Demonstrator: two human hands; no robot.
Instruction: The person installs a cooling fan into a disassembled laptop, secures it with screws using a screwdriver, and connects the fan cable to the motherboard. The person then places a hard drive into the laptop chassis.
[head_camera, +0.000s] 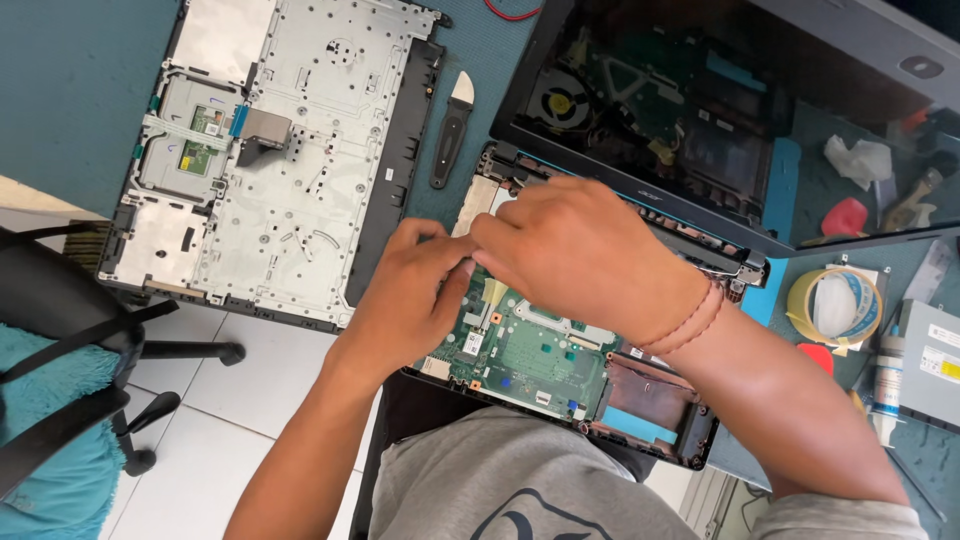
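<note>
Two hands, left hand, right hand, on motherboard

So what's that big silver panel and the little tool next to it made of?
The silver panel looks like thin sheet metal: dull grey, stamped with holes and screw points. The pry tool seems to have a black plastic handle and a pale blade, perhaps metal or plastic.
</note>
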